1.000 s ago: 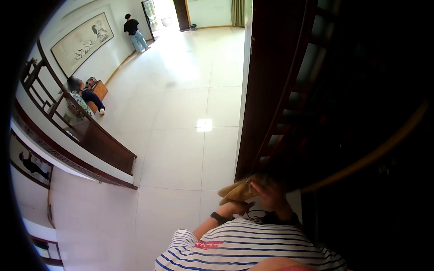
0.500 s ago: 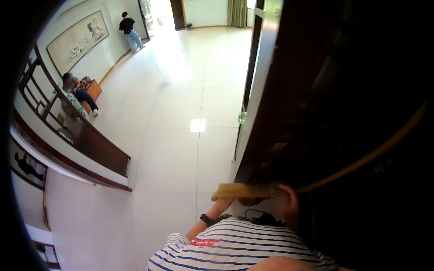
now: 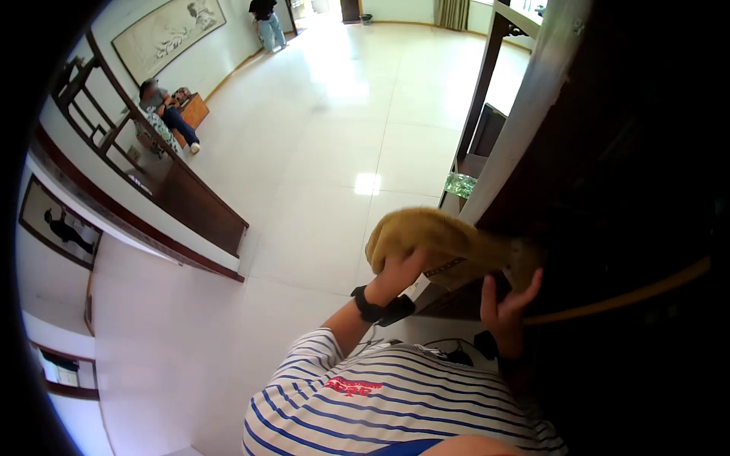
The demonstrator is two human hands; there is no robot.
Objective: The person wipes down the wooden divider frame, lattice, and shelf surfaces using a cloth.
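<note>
A mustard-yellow fuzzy cloth (image 3: 426, 232) is bunched in front of my chest, with a dark patterned band visible on its underside. My left hand (image 3: 401, 272), wearing a black wristband, is closed on the near left side of the cloth, its fingertips hidden in the folds. At the right end, my right hand (image 3: 508, 308) has the cloth between its raised thumb and fingers. That end is in shadow, so the grip there is only partly visible.
A dark wooden door or panel (image 3: 525, 182) stands close on my right. A low partition with a dark wooden lattice (image 3: 190, 213) is at left. Pale tiled floor (image 3: 304, 190) stretches ahead. One person (image 3: 179, 121) sits by the wall; another (image 3: 268, 26) stands farther back.
The cloth has risen and spread, showing more of its surface and its patterned band. Both hands have moved up and forward with it. The view has shifted, bringing more of the doorway side into sight.
</note>
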